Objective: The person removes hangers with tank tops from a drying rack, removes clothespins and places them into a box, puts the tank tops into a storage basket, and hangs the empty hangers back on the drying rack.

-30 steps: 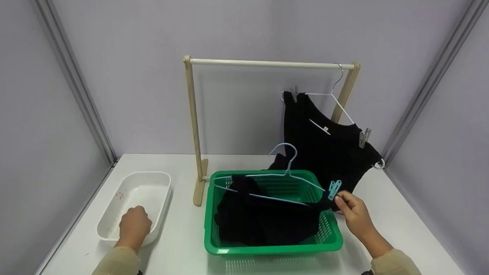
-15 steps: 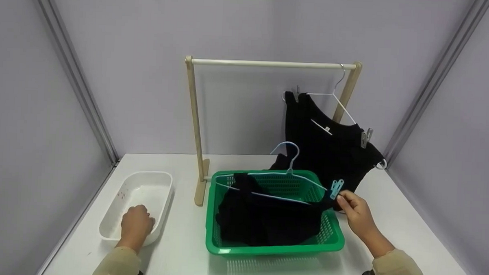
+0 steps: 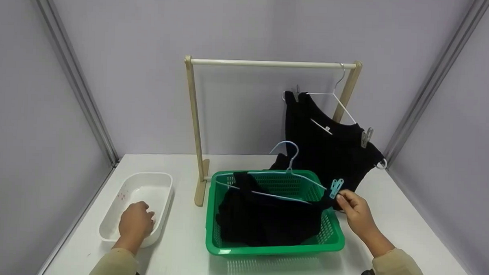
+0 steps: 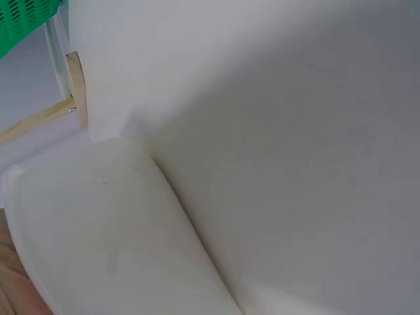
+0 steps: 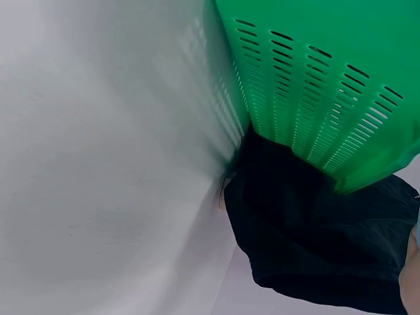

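In the head view my right hand (image 3: pixel 357 212) pinches the right shoulder of a black sleeveless top (image 3: pixel 282 224) between thumb and fingers. That shoulder lies over the end of a light blue wire hanger (image 3: pixel 291 159), with a blue clothespin (image 3: pixel 336 188) clipped there. Most of this garment lies inside a green basket (image 3: pixel 273 250). My left hand (image 3: pixel 135 223) is down in a white tub (image 3: pixel 167 200), its fingertips mostly hidden beneath the hand. Whether it holds something cannot be seen. The left wrist view catches just a sliver of that hand behind the tub wall.
Behind the basket stands a wooden clothes rack (image 3: pixel 194 123). From the right end of its bar hangs a second black top (image 3: pixel 329 144) on a white hanger, with grey clothespins (image 3: pixel 366 137) at its shoulders. Panels enclose the white table at the back and sides.
My left hand has loosened from a fist, its forefinger and thumb side now a little spread, still inside the tub. The right hand keeps its pinch in nearly the same place.
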Tool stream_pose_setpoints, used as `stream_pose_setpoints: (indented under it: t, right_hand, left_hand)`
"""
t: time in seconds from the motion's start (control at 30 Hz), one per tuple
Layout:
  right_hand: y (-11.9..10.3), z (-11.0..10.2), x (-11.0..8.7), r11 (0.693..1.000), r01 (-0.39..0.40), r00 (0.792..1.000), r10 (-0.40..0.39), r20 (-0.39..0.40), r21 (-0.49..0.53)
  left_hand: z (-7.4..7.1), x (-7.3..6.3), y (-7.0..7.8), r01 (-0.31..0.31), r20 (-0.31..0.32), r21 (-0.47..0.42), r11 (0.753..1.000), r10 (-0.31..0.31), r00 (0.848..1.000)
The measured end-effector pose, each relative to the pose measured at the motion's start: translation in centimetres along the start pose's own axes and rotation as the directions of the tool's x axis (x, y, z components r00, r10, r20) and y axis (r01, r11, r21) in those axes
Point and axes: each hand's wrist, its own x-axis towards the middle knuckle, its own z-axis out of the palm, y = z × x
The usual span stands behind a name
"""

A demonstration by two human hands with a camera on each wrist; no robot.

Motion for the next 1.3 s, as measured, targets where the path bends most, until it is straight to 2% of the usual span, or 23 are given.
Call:
stream_pose_setpoints:
  t: [0.2, 0.37, 0.53, 0.63, 0.77, 1.03, 1.13, 1.3]
  right_hand:
    - [-0.3, 0.0, 0.1, 1.0, 0.019, 1.0, -0.019, -0.013, -0.021]
    - [-0.1, 0.0, 0.1, 1.0, 0.011, 1.0, -0.012, -0.02, -0.022]
    - [0.0, 0.0, 0.1, 1.0, -0.002, 1.0, 0.002, -0.026, -0.02]
    - [-0.1, 0.1, 0.1, 1.0, 0.005, 1.0, -0.005, -0.02, -0.01]
    - [-0.1, 0.2, 0.1, 1.0, 0.019, 1.0, -0.019, -0.013, -0.005]
    - [0.0, 0.2, 0.0, 1.0, 0.008, 1.0, -0.008, -0.026, -0.01]
    - [0.0, 0.2, 0.0, 1.0, 0.009, 1.0, -0.009, -0.029, -0.016]
    - [0.0, 0.1, 0.0, 1.0, 0.003, 1.0, -0.003, -0.031, -0.02]
  left_hand:
    - [-1.0, 0.5, 1.1, -0.01, -0.075, -0.063, 0.998, 0.006, 0.997]
    - [-2.1, 0.7, 2.9, -0.053, -0.15, -0.082, 0.995, 0.04, 0.988]
    - [-2.9, 0.6, 4.8, -0.097, -0.195, -0.107, 0.99, 0.075, 0.978]
    - [-3.2, 0.5, 5.6, -0.133, -0.255, -0.12, 0.984, 0.098, 0.962]
    - [-3.6, 0.5, 6.7, -0.18, -0.338, -0.136, 0.974, 0.126, 0.933]
    - [-4.8, -0.1, 9.4, -0.249, -0.441, -0.157, 0.956, 0.158, 0.884]
    - [-5.0, -0.5, 10.5, -0.278, -0.46, -0.162, 0.947, 0.177, 0.87]
    - [-5.0, -1.0, 12.7, -0.319, -0.468, -0.177, 0.931, 0.205, 0.86]
